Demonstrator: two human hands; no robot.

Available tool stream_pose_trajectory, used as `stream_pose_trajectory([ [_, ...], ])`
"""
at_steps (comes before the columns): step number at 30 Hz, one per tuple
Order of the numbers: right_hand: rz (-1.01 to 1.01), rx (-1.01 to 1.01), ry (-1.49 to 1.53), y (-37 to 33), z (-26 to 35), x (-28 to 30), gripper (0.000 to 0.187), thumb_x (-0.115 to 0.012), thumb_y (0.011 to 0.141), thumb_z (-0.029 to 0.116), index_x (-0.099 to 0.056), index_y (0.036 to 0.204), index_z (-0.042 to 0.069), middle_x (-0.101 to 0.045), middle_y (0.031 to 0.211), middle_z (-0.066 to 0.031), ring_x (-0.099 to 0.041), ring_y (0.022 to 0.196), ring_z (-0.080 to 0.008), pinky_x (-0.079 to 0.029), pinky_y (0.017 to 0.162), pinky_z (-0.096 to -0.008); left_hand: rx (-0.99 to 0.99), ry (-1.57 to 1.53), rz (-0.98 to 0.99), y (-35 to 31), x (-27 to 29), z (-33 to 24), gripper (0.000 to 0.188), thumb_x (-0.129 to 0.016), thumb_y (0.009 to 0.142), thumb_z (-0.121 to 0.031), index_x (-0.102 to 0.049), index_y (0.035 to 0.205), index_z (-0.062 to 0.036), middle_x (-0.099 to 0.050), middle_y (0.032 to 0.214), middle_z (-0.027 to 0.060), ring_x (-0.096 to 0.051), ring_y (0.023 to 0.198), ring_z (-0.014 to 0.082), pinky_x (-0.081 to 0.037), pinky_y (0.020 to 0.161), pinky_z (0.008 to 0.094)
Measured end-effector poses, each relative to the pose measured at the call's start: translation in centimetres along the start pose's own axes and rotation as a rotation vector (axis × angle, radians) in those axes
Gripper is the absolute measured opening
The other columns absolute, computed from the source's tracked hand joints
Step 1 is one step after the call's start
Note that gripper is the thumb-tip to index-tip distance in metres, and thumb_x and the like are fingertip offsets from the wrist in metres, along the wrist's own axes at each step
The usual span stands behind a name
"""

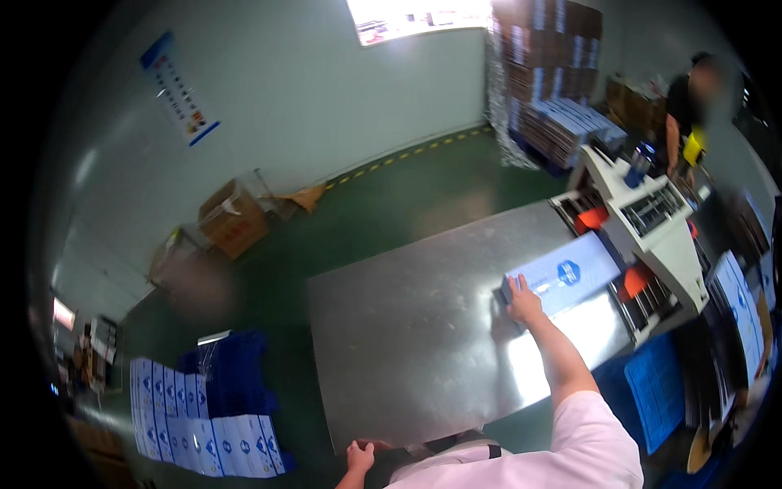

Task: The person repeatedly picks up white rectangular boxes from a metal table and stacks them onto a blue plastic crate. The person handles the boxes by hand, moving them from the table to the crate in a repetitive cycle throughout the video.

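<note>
A long white carton with a blue emblem lies on the steel table. Its far right end sits at the mouth of a cream-coloured machine with rollers and orange parts. My right hand rests on the carton's near left end, fingers stretched out over its edge. Low down by the table's front left corner is my left hand. Its fingers are loosely curled, and I see nothing in them.
Several similar cartons stand at the lower left beside blue pallets. Flat cartons and a blue crate are at the right. A person stands beyond the machine. Brown boxes sit by the wall.
</note>
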State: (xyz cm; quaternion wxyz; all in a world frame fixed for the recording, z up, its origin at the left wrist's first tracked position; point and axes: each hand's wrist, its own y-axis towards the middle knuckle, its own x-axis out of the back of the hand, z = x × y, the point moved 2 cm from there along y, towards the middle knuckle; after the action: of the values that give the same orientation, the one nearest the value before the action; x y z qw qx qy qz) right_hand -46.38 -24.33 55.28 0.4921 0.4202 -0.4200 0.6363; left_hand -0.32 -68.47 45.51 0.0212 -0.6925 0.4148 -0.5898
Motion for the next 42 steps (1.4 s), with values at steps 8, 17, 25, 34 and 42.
stream_pose_trajectory([
  [8, 0.257, 0.096, -0.091, 6.6, 2.2, -2.4, 0.097, -0.076, 0.071, 0.033, -0.021, 0.149, 0.011, -0.016, 0.155, -0.0176, -0.043, 0.13, -0.034, -0.044, 0.101, -0.0404, -0.312, -0.042, -0.047, -5.1, -3.0, 0.0, 0.045, -0.056, 0.09, -0.039, -0.063, 0.114, -0.0014, -0.063, 0.112, 0.0215, -0.059, 0.108, 0.0337, -0.045, 0.094, 0.0412],
  [17, 0.305, 0.393, 0.016, -4.8, 8.4, -6.1, 0.072, -0.069, 0.075, 0.033, -0.037, 0.133, 0.003, -0.034, 0.144, -0.0206, -0.056, 0.11, -0.0394, -0.05, 0.087, -0.0466, -0.323, -0.033, 0.055, 1.1, -0.4, 2.9, 0.048, -0.063, 0.083, -0.037, -0.06, 0.112, 0.0013, -0.056, 0.118, 0.0226, -0.055, 0.109, 0.0351, -0.044, 0.096, 0.0421],
  [25, 0.58, 0.391, 0.222, -25.3, 5.8, -4.8, 0.033, -0.06, 0.08, 0.03, -0.064, 0.108, 0.012, -0.063, 0.111, -0.0127, -0.064, 0.09, -0.0356, -0.052, 0.078, -0.0444, -0.352, -0.039, 0.023, 3.4, 1.6, -1.2, 0.04, -0.061, 0.085, -0.03, -0.061, 0.113, -0.0017, -0.055, 0.119, 0.0185, -0.06, 0.101, 0.0289, -0.048, 0.091, 0.0371],
  [34, -0.215, -0.508, 0.544, -17.2, -4.2, -5.9, 0.063, -0.065, 0.08, 0.044, -0.052, 0.119, -0.003, -0.061, 0.114, -0.0243, -0.061, 0.103, -0.0368, -0.048, 0.088, -0.0412, -0.546, 0.086, 0.213, 2.2, 0.6, -7.8, 0.042, -0.061, 0.086, -0.03, -0.06, 0.117, -0.0022, -0.053, 0.123, 0.0184, -0.061, 0.102, 0.0272, -0.049, 0.09, 0.0362],
  [42, 0.006, -0.011, 0.862, -14.4, 9.4, -11.8, 0.076, -0.074, 0.073, 0.043, -0.047, 0.129, 0.0, -0.057, 0.121, -0.0239, -0.055, 0.115, -0.0349, -0.042, 0.099, -0.0413, -0.447, -0.161, 0.169, -1.3, -0.9, -16.7, 0.075, -0.059, 0.088, -0.044, -0.032, 0.14, 0.0031, -0.043, 0.134, 0.0274, -0.052, 0.118, 0.0358, -0.041, 0.1, 0.0427],
])
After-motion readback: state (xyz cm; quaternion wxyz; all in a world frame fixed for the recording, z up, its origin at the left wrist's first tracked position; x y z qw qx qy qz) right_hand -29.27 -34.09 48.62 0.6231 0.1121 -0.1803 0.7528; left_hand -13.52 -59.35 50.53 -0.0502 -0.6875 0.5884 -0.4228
